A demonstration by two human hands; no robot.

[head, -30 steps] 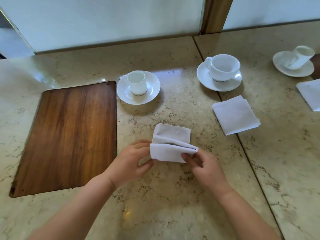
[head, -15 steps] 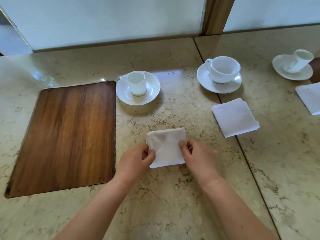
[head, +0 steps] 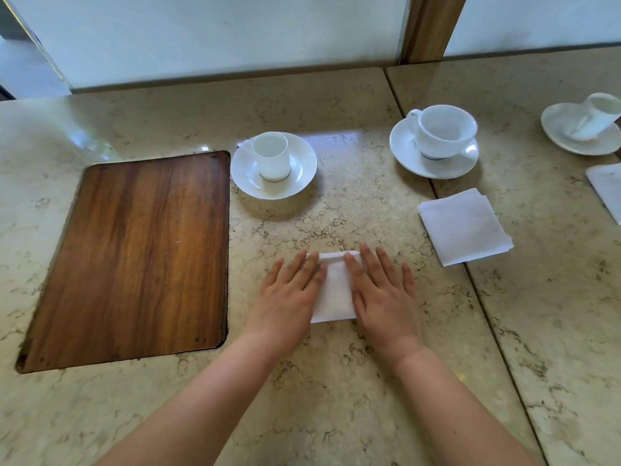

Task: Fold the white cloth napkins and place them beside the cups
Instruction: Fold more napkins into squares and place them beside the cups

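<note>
Where the beige marble worktop runs to the far side, it meets a pale wall w/ a wood post far right. A seam runs diagonally from the post toward the near right, splitting the worktop into two slabs. A dark wood board is inset on the left, its right edge just beside the small saucer.

Napkin, folded to a small white rectangle, lies flat near centre. Left hand rests on its left part, right hand on its right part; both palms down, fingers straight and spread, pressing flat, gripping nothing. A strip of cloth shows between the hands; far edge peeks past the fingertips, near edge shows just short of the wrists.

Far of the napkin, well apart: small cup upright on its saucer. Far right: wide cup on a 2nd saucer, w/ a folded napkin 2 lying near it, nearer to the viewer, its right corner over the seam. At the right frame edge: 3rd cup tilted on a saucer, plus a napkin 3 cut off by the frame.

Open room: bare marble between the napkin and the small saucer, also between the right hand and napkin 2. Left hand is near the board's right edge but apart from it. Near side of the worktop holds only the forearms.
</note>
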